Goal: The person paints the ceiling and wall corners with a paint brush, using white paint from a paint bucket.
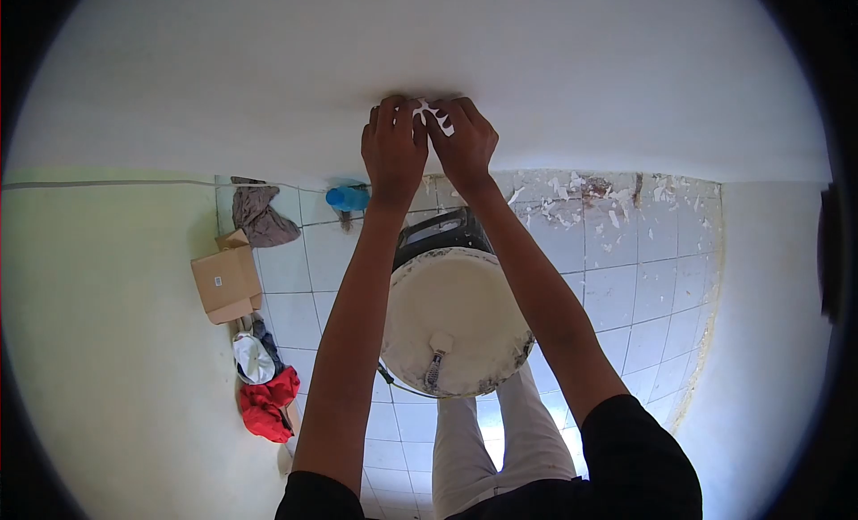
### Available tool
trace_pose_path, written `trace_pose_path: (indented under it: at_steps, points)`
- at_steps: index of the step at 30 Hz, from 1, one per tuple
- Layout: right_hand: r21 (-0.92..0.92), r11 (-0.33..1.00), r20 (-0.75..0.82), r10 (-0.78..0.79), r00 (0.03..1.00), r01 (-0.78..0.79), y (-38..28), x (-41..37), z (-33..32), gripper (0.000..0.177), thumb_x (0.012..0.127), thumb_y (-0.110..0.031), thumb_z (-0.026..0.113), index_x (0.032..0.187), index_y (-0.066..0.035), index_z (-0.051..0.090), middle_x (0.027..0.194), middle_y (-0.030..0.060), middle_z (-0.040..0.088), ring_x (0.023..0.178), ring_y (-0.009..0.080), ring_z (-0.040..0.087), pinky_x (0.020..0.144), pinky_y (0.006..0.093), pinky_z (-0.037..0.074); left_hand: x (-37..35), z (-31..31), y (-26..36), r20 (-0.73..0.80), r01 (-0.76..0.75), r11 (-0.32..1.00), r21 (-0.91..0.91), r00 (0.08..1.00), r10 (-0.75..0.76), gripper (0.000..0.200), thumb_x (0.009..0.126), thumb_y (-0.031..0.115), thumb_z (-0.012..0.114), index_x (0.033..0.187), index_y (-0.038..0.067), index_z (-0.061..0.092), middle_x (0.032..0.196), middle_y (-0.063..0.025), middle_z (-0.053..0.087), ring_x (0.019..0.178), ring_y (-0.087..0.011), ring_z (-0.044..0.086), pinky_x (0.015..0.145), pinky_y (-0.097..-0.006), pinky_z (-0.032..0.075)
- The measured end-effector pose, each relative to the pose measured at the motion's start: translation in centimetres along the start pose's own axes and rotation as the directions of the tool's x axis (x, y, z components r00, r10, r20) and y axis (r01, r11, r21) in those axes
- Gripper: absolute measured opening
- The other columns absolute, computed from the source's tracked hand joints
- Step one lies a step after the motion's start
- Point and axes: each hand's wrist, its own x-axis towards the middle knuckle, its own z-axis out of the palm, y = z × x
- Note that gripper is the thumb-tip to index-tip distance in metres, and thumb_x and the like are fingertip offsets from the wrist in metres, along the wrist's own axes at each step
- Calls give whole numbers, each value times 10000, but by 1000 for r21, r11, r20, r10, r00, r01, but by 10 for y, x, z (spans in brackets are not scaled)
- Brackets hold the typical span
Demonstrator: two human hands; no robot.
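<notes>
Both arms reach forward to the pale wall [429,46]. My left hand [394,149] and my right hand [463,143] are side by side against it, their fingers curled round a crumpled white piece [441,122] that shows between them. What the material is, I cannot make out. Below the forearms is a round bucket [447,297] filled with a whitish mix. A brush or scraper with a dark handle [434,373] lies in the mix, touched by neither hand.
Behind the bucket is a black container [442,234]. On the tiled floor at left lie a blue bottle [347,197], a brown cloth [261,218], a cardboard box [223,279] and red fabric [266,406]. Peeled flakes [613,218] litter the floor at right.
</notes>
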Motion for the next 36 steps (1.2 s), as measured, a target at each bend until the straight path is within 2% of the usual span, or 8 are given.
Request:
trace_pose_path:
  at_steps: [2,5,10,19,26,36]
  points:
    - [-10,999,25,30,999,-30,-2,2,1,121,755,-156,731,845,-127,655,828,2,635,706,187,651,620,336,497,0,1,-1,-21,-24,1000,17,999,24,173,806,78,632,976,92,604,1020,-54,575,921,-252,584,745,-402,485]
    - [16,999,-15,29,999,-29,-3,4,5,101,756,-159,728,822,-130,658,806,-2,633,685,183,649,605,331,496,-1,5,-4,-27,1,1000,-7,1000,-1,165,806,73,629,967,82,597,1027,-70,575,933,-261,584,754,-407,486]
    - [-41,999,-74,31,997,-34,-1,4,13,106,712,-149,730,780,-135,649,757,-9,624,617,188,635,581,324,486,-1,0,-1,-30,42,998,-46,999,-44,180,803,52,632,977,77,589,986,-97,600,924,-300,595,770,-417,496]
    - [-65,998,-78,5,997,-10,-3,4,13,125,689,-154,731,766,-135,634,743,-13,608,574,187,606,557,330,461,-2,-2,-5,-29,58,997,-50,998,-60,173,809,57,633,977,76,599,982,-95,604,924,-292,600,760,-418,497]
    - [-106,994,-72,6,997,-14,1,3,9,120,707,-163,730,778,-134,637,753,-12,616,600,187,622,576,333,474,-7,-2,-5,-3,60,996,-68,998,-60,183,796,57,640,972,72,592,979,-98,602,926,-298,599,755,-419,498]
    - [-161,982,-92,-118,989,102,9,4,11,97,722,-137,720,779,-130,641,763,-6,628,601,179,632,559,320,479,-10,-1,-8,-1,73,995,-67,997,-73,190,785,51,640,967,76,591,980,-96,599,924,-291,600,753,-415,499]
